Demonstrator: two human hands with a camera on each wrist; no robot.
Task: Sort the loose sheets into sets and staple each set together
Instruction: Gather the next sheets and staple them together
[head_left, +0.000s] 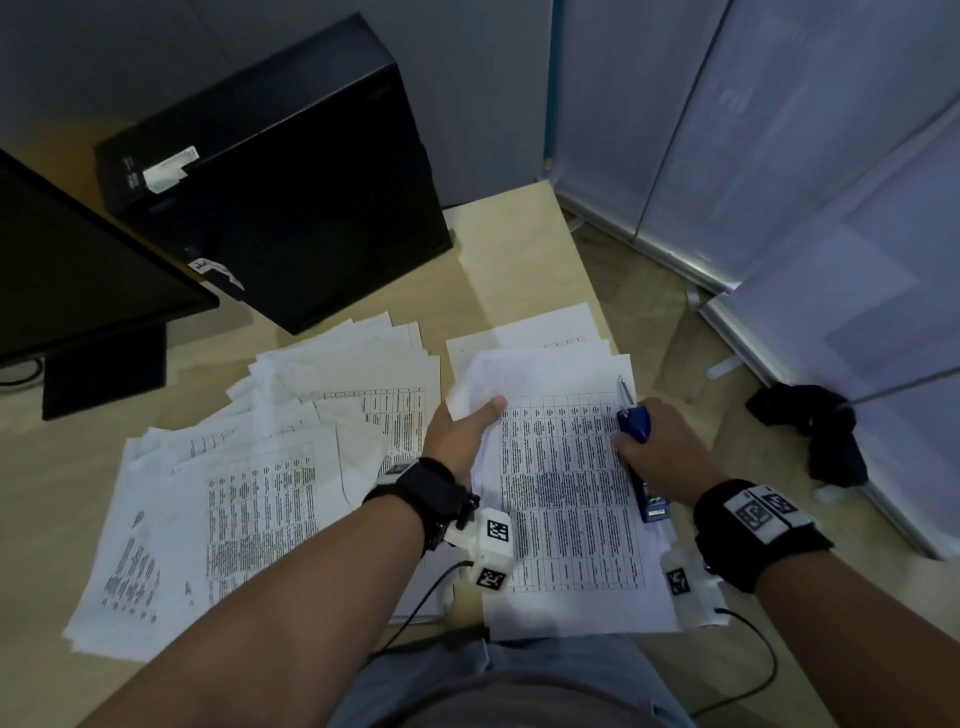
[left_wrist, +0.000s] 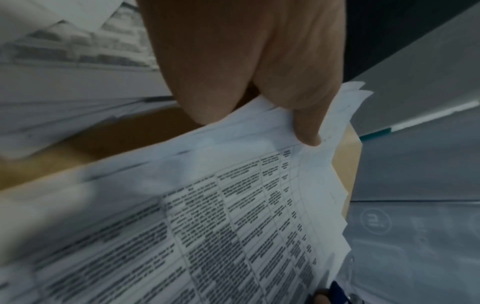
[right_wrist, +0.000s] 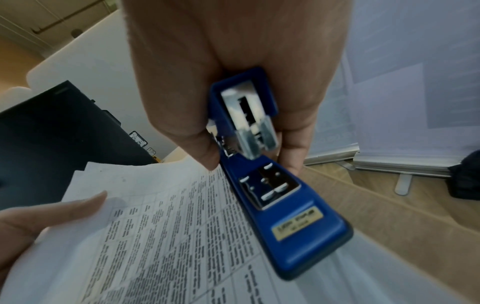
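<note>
My left hand (head_left: 467, 421) pinches the top left corner of a set of printed table sheets (head_left: 561, 499), thumb on top, and holds it a little above the desk. In the left wrist view the thumb (left_wrist: 306, 125) presses on the fanned corner of the set (left_wrist: 233, 205). My right hand (head_left: 665, 436) grips a blue stapler (head_left: 635, 423) at the set's upper right edge. In the right wrist view the stapler (right_wrist: 275, 185) gapes, its metal head lifted off the blue base, beside the sheets (right_wrist: 155, 236). Loose sheets (head_left: 249, 467) lie spread out to the left.
A black computer case (head_left: 280, 171) and a monitor (head_left: 78, 270) stand at the back left of the wooden desk (head_left: 519, 249). More sheets (head_left: 519, 332) lie under the held set. Beyond the desk's right edge are floor, a dark cloth (head_left: 810, 431) and banner panels (head_left: 779, 182).
</note>
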